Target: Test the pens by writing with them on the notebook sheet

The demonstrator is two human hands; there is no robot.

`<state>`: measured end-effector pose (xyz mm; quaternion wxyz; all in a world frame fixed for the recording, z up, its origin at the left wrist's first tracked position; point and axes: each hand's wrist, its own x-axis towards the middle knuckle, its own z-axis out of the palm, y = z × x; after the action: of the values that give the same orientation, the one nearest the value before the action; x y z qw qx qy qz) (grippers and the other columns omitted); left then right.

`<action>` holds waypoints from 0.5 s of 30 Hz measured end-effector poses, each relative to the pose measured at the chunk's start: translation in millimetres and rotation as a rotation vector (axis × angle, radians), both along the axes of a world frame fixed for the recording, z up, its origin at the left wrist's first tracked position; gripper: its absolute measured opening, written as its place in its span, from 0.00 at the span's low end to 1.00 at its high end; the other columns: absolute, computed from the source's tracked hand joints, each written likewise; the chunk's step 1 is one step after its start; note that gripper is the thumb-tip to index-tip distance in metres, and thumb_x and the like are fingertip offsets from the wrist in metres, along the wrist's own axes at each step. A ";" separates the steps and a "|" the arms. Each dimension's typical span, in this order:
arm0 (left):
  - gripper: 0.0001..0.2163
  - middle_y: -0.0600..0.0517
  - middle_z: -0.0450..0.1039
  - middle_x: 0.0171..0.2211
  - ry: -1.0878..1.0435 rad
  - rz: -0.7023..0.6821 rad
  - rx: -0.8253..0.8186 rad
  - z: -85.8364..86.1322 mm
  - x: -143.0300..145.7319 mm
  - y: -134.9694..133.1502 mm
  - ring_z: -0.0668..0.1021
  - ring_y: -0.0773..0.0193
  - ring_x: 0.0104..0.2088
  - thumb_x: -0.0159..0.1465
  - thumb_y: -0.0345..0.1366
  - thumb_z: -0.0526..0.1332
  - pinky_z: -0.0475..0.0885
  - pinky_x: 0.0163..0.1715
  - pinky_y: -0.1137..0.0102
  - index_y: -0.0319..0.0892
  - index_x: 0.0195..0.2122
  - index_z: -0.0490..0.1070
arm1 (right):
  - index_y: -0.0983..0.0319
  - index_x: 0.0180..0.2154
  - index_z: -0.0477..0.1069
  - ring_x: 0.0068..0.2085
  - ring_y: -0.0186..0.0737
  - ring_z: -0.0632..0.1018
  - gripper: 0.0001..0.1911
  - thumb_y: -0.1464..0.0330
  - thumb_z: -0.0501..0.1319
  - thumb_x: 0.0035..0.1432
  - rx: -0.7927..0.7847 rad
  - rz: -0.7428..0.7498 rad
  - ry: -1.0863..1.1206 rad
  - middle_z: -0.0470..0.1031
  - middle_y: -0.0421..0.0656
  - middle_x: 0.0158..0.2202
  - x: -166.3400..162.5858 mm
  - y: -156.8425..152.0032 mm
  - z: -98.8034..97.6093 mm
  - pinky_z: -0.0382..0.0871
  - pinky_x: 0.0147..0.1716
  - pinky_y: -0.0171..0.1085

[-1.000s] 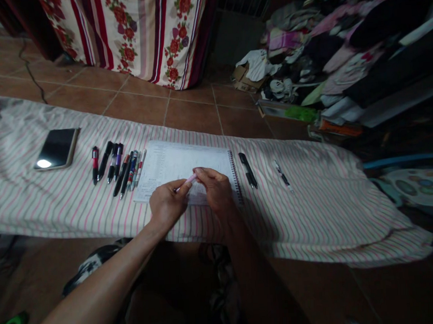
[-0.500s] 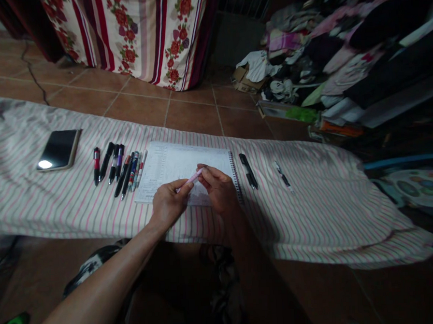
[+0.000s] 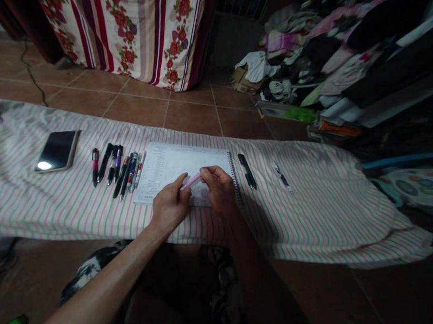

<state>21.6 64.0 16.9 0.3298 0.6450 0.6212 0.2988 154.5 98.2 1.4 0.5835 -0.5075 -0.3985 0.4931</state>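
Note:
A slim pink pen (image 3: 191, 181) is held between both hands over a spiral notebook (image 3: 187, 158). My left hand (image 3: 172, 203) has its thumb raised at the pen's lower left end, the fingers curled beneath it. My right hand (image 3: 219, 186) pinches the upper right end with thumb and fingertips. Left of the notebook lies a row of several pens, among them a red and black pen (image 3: 95, 167) and a purple one (image 3: 118, 157). To the right rest a black pen (image 3: 248, 172) and a clear pen with a dark grip (image 3: 283, 179).
A phone (image 3: 58, 150) lies at the left on the striped cloth (image 3: 330, 199) covering the low table. Behind are a floral curtain (image 3: 144, 35) and tiled floor (image 3: 140, 100). Clothes and boxes (image 3: 248, 78) are heaped at the back right. A paint palette (image 3: 421, 186) sits at the right.
The left thumb has lifted and the left fingers have loosened somewhat along the pink pen. The right hand has closed more around its end. The pens on the table have not moved.

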 end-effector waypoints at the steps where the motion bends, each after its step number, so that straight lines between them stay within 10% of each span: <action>1: 0.21 0.48 0.76 0.38 -0.029 -0.012 -0.005 0.3 -0.6 -0.1 0.76 0.59 0.38 0.61 0.36 0.52 0.68 0.39 0.66 0.40 0.55 0.62 | 0.62 0.26 0.69 0.25 0.29 0.65 0.12 0.60 0.65 0.45 0.005 0.005 -0.013 0.65 0.34 0.21 0.4 -0.1 -0.1 0.58 0.27 0.32; 15: 0.12 0.47 0.75 0.35 -0.215 -0.106 0.138 -16.4 -3.5 2.5 0.73 0.57 0.39 0.59 0.34 0.53 0.66 0.42 0.63 0.42 0.39 0.74 | 0.60 0.24 0.62 0.22 0.30 0.66 0.14 0.58 0.62 0.46 -0.015 -0.061 -0.070 0.64 0.33 0.18 -2.5 -2.2 10.9 0.61 0.26 0.32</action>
<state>18.2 66.4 0.5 0.3646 0.6623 0.5253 0.3906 152.0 96.0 12.3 0.5801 -0.5406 -0.3996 0.4600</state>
